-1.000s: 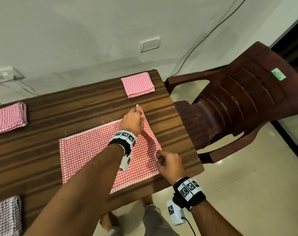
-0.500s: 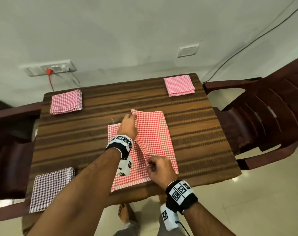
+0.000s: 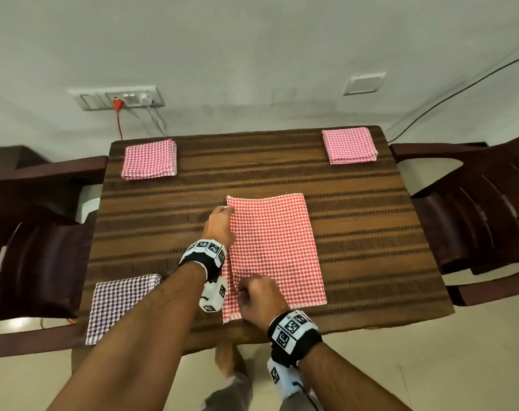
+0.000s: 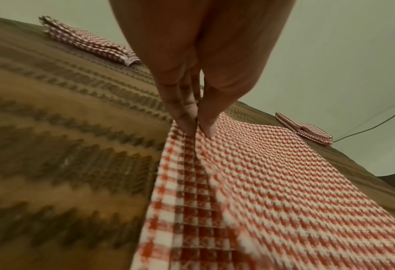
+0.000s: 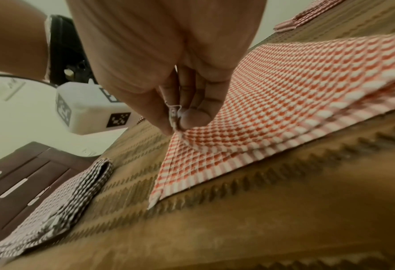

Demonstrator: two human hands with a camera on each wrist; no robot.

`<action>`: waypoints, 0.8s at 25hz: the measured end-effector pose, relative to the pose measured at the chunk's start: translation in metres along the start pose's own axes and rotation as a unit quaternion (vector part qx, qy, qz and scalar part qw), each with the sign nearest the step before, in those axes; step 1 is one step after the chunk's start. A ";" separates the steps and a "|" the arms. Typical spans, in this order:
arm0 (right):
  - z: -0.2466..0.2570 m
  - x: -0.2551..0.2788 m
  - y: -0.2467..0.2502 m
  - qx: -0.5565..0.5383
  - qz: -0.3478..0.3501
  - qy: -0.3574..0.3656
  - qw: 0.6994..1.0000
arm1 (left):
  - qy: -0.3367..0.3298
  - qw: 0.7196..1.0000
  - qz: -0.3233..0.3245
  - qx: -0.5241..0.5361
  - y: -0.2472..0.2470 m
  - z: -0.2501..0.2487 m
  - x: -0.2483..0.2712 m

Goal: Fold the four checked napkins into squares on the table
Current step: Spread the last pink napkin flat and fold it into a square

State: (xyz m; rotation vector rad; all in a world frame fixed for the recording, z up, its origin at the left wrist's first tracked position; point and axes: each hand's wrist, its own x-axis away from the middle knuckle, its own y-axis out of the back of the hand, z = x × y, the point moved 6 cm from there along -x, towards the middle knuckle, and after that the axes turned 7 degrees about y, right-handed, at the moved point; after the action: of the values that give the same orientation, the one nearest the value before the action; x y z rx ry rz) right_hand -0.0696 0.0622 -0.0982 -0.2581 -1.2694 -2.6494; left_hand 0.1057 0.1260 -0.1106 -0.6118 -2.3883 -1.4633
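Note:
A red checked napkin [image 3: 277, 247] lies folded in half lengthwise in the middle of the wooden table [image 3: 371, 232]. My left hand [image 3: 221, 225] pinches its far left corner [image 4: 195, 131] between thumb and fingers. My right hand [image 3: 259, 295] pinches the near left corner [image 5: 176, 126] of the upper layer, lifted slightly off the lower layer. Two pink checked napkins lie folded into squares at the far left [image 3: 149, 158] and far right [image 3: 349, 145]. A dark checked napkin [image 3: 119, 304] lies folded at the near left corner.
Dark plastic chairs stand at the table's left [image 3: 30, 247] and right [image 3: 483, 215]. A wall with a socket strip [image 3: 119, 97] and a red plug is behind the table. The near table edge [image 3: 356, 326] runs just below the napkin.
Both hands carried the napkin's right edge over to the left, folding it in half. The head view swung left so the whole table shows.

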 end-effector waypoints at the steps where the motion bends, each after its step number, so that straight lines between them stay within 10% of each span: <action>1: 0.004 -0.001 -0.003 0.002 0.002 0.001 1.000 | 0.002 1.000 0.003 0.002 -0.001 0.005 -0.001; 20: 0.021 0.001 -0.046 0.075 0.047 -0.024 0.996 | -0.031 1.000 0.005 0.005 0.003 0.027 0.005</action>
State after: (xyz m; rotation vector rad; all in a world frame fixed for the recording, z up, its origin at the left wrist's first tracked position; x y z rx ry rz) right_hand -0.0803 0.1067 -0.1197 -0.3513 -1.4250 -2.4699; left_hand 0.1025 0.1527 -0.1184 -0.6741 -2.4345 -1.4479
